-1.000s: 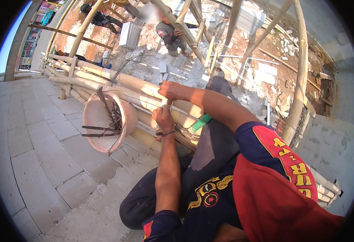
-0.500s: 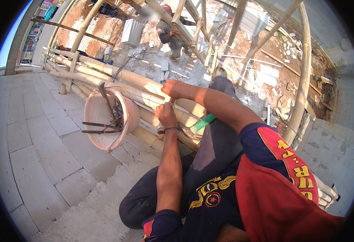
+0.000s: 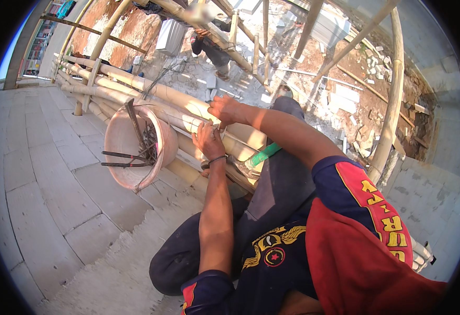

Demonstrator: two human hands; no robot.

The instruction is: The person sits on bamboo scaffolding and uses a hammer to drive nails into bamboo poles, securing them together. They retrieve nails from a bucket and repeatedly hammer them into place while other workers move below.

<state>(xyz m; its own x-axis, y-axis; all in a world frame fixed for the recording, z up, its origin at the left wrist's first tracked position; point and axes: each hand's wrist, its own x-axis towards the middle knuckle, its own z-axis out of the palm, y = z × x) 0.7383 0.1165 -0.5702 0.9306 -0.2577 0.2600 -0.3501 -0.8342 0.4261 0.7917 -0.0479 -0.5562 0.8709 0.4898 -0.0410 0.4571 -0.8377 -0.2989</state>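
My left hand is closed, its fingers bent against the upper side of the bamboo poles. Just beyond it my right hand is closed too, at the same stretch of bamboo. Whatever the fingers of either hand pinch is too small or hidden to make out. To the left of my hands, a pinkish bucket is tipped against the poles. Long dark handles and a rusty bar stick out of it. A green handle-like tube lies beside my right thigh, below my right forearm.
Pale blocks form a surface on the left, with a rough mortar strip near me. Upright bamboo stands at right. Down below, a person is among rubble and stacked slabs.
My left hand has shifted slightly up and left along the bamboo, its fingers loosening a little. My right hand stays nearly in place. The person below has bent or moved behind the poles.
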